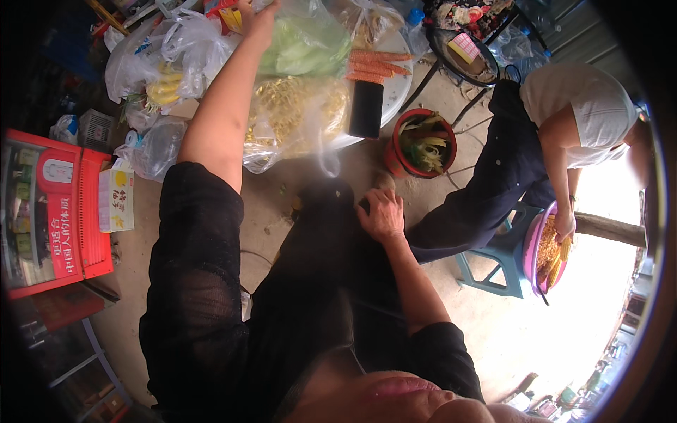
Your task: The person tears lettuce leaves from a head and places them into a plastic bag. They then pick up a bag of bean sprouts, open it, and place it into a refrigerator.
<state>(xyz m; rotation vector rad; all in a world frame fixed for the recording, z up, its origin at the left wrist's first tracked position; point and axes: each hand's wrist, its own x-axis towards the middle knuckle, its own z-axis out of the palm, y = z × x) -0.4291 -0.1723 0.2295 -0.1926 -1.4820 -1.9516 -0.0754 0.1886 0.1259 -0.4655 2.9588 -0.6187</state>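
Observation:
My left hand (259, 18) reaches to the far side of the round table (404, 87), at the edge of a clear plastic bag of green leafy vegetables (307, 45). Part of that hand is cut off by the picture's top rim, so its grip is unclear. My right hand (382, 214) rests on my knee, its fingers spread and holding nothing. Nearer on the table lie a clear bag of yellowish sprouts (296, 113), a black smartphone (366, 109) and several bare corncobs (378, 63).
A red bucket (392, 153) of husks stands beside the table. To the right a person (571, 116) bends over a pink basin (529, 248) of corn on a blue plastic stool (494, 254). A red display cabinet (95, 211) stands left, beside a carton (116, 201). Bananas (164, 87) lie among plastic bags.

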